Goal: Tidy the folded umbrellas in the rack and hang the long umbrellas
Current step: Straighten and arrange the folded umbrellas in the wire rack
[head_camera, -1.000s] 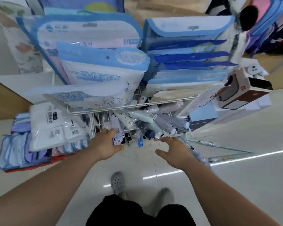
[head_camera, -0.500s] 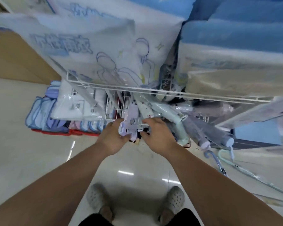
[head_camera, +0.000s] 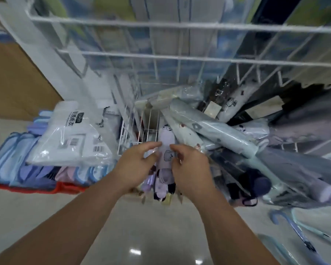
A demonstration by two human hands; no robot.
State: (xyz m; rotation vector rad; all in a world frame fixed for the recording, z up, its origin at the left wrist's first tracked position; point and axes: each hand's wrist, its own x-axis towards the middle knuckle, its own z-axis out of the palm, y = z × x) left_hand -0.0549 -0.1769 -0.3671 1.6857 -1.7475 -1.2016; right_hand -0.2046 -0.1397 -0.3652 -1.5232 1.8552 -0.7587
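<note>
A white wire rack (head_camera: pixel 147 119) holds a jumble of folded umbrellas in clear sleeves. A lilac folded umbrella (head_camera: pixel 167 148) with small animal prints lies at the rack's left front. My left hand (head_camera: pixel 136 165) grips its left side and my right hand (head_camera: pixel 189 165) grips its right side, fingers curled on it. A pale blue folded umbrella (head_camera: pixel 218 136) lies slanted just right of it, with grey and dark ones (head_camera: pixel 256 184) beyond. Long umbrellas (head_camera: pixel 294 236) with curved handles lie on the floor at lower right.
Packaged raincoats (head_camera: pixel 73 136) hang at the left over a stack of blue and purple pouches (head_camera: pixel 27 169). A wire shelf (head_camera: pixel 180 25) of packets juts out overhead. Glossy tiled floor (head_camera: pixel 141 236) lies below my arms.
The view has moved closer and lower toward the rack. Both hands have closed in from the rack's front edge onto the lilac folded umbrella.
</note>
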